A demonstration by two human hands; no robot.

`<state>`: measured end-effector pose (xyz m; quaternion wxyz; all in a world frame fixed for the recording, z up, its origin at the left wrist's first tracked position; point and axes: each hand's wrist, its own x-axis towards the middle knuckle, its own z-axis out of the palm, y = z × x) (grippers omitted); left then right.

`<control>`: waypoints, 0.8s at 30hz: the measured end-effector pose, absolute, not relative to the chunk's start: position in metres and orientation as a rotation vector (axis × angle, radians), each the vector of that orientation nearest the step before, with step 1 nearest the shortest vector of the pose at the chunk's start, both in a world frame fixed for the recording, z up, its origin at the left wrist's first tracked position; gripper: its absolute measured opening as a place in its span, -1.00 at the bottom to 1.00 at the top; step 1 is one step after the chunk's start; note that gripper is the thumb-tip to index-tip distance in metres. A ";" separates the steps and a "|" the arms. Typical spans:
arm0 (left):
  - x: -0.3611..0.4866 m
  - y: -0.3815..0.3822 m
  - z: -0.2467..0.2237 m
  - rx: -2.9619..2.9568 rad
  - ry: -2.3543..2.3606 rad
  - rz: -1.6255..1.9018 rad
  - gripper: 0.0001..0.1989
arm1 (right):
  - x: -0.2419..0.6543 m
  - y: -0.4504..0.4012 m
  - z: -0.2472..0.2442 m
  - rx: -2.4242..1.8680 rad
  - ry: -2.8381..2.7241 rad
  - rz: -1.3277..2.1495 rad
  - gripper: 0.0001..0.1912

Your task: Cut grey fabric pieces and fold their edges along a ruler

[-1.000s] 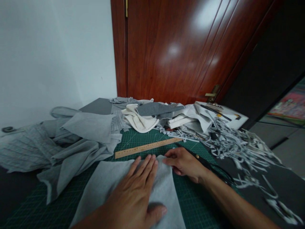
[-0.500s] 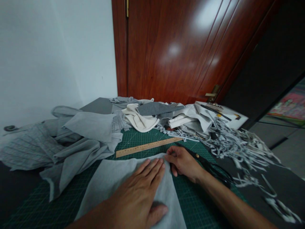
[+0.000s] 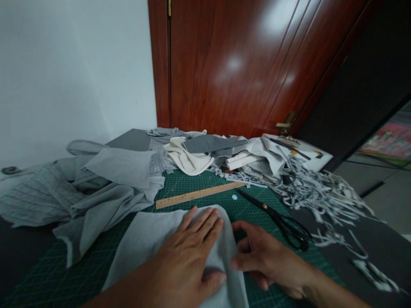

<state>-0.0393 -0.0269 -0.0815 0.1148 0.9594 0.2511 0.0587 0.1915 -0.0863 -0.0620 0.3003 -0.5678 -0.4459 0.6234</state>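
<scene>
A light grey piece of fabric [image 3: 150, 231] lies on a green cutting mat [image 3: 272, 280] in front of me. My left hand [image 3: 192, 252] rests flat on it, fingers stretched toward its far edge. Along the fabric's right side, which looks slightly raised or turned, is my right hand [image 3: 260, 256]. Its thumb and index finger are bent and apart, their tips at the edge, with no clear grip on the cloth. Beyond the fabric lies a wooden ruler [image 3: 199, 195]. Black scissors [image 3: 279, 220] lie to the right of it, blades pointing away to the left.
Grey cloth [image 3: 118, 171] is heaped on the left. White and grey fabric pieces [image 3: 189, 160] pile up at the back. Tangled fabric strips [image 3: 314, 196] spread over the right side, near a white board [image 3: 321, 159]. A small pale disc [image 3: 234, 197] lies by the ruler.
My right hand has left the fabric's far right corner and come nearer along its right edge, with fingers more apart. The scissors and pale disc are now uncovered. My left hand stays put.
</scene>
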 end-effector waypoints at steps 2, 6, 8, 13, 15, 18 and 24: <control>-0.039 -0.026 -0.081 2.805 0.748 0.162 -0.12 | 0.191 -0.098 -0.062 -1.500 -1.204 1.698 -0.35; -0.039 -0.025 -0.079 2.779 0.753 0.134 -0.13 | 0.193 -0.114 -0.067 -1.599 -1.267 1.651 -0.34; -0.039 -0.025 -0.076 2.764 0.741 0.136 -0.16 | 0.196 -0.118 -0.074 -1.694 -1.367 1.530 -0.33; -0.038 -0.025 -0.069 2.745 0.727 0.104 -0.14 | 0.202 -0.122 -0.088 -1.902 -1.688 1.106 -0.16; -0.038 -0.026 -0.067 2.742 0.723 0.092 -0.11 | 0.203 -0.125 -0.085 -1.945 -1.770 1.025 -0.19; -0.038 -0.026 -0.064 2.731 0.726 0.066 -0.08 | 0.205 -0.129 -0.076 -2.026 -1.903 0.936 -0.29; -0.038 -0.026 -0.062 2.729 0.703 0.074 -0.08 | 0.205 -0.099 -0.050 -1.785 -2.061 0.562 -0.81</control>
